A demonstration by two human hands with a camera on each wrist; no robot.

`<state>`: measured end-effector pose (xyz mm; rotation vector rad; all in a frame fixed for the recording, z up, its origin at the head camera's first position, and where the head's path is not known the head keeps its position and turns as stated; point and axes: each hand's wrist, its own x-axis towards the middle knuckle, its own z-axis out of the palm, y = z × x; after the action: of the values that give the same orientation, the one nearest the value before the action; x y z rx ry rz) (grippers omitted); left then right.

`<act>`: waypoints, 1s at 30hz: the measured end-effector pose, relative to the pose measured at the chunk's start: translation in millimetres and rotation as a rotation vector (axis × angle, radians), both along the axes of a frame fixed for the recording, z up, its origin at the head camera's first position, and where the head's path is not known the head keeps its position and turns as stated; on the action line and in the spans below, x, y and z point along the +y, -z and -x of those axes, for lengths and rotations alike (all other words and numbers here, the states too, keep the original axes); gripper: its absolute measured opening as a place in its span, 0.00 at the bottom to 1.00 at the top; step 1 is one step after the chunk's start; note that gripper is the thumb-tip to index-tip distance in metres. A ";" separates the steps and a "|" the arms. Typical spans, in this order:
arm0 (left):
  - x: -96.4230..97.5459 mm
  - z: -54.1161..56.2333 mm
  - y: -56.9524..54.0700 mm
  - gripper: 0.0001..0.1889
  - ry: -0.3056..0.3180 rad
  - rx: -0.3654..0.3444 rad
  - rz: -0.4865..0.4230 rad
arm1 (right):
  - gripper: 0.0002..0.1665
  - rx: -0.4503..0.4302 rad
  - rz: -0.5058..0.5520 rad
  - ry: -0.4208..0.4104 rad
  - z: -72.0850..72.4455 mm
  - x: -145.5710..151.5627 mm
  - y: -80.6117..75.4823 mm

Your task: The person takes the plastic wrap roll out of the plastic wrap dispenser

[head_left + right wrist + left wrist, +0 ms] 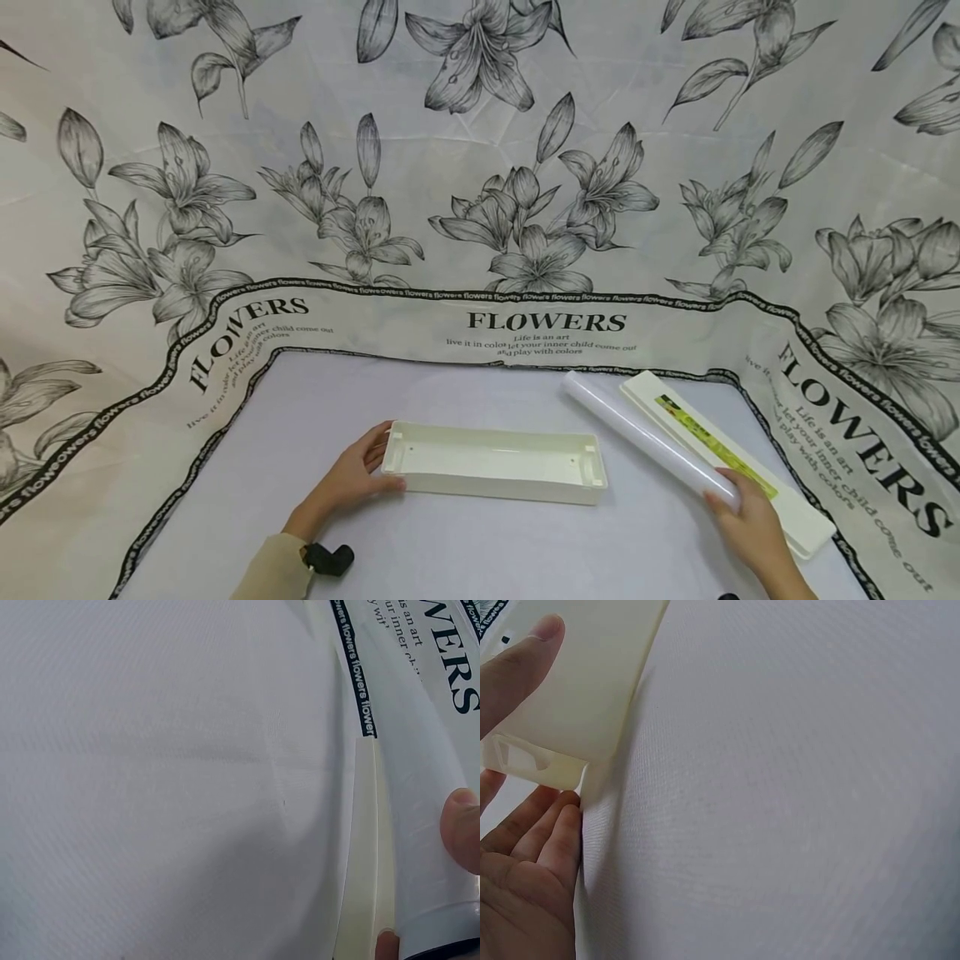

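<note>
A long, cream plastic box (pixel 495 485) without a cover stands on the table, its inside bare. At its left end, my left hand (pixel 358 471) holds it, thumb on the front wall and fingers around the end. The left wrist view shows the thumb (pixel 526 664) against the box wall (pixel 592 682). On the right, my right hand (pixel 753 521) grips the near end of a roll of plastic film (pixel 652 437). In the right wrist view the thumb (pixel 461 829) presses on the glossy white roll (pixel 424 787).
Under and beside the roll lies a long cream lid (pixel 798 512) with a yellow-green label (pixel 712 442), slanting across the table's right side. A white cloth (pixel 480 550) covers the table. A flower-printed curtain (pixel 525 250) with a black-lettered border rises around the back and sides.
</note>
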<state>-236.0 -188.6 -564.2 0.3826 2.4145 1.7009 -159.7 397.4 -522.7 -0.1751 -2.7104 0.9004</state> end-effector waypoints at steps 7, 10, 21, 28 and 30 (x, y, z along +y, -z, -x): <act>0.3 0.1 0.6 0.57 0.003 0.001 -0.004 | 0.30 -0.010 0.014 0.009 -1.6 1.7 2.6; 0.4 0.3 0.5 0.58 0.003 -0.001 -0.007 | 0.31 -0.031 0.021 0.021 -1.0 1.9 2.9; 0.6 0.5 1.3 0.57 0.003 -0.003 -0.016 | 0.32 -0.068 0.009 0.038 -0.5 3.7 4.3; 0.8 -0.3 0.9 0.57 0.001 0.000 -0.012 | 0.33 -0.061 0.000 0.030 -1.2 4.2 5.8; 1.1 -0.8 0.7 0.57 -0.001 -0.002 -0.009 | 0.32 -0.033 -0.016 0.028 -1.4 4.8 7.1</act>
<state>-235.2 -187.5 -564.9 0.3809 2.4071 1.7123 -158.3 402.2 -529.8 -0.2261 -2.7376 0.8749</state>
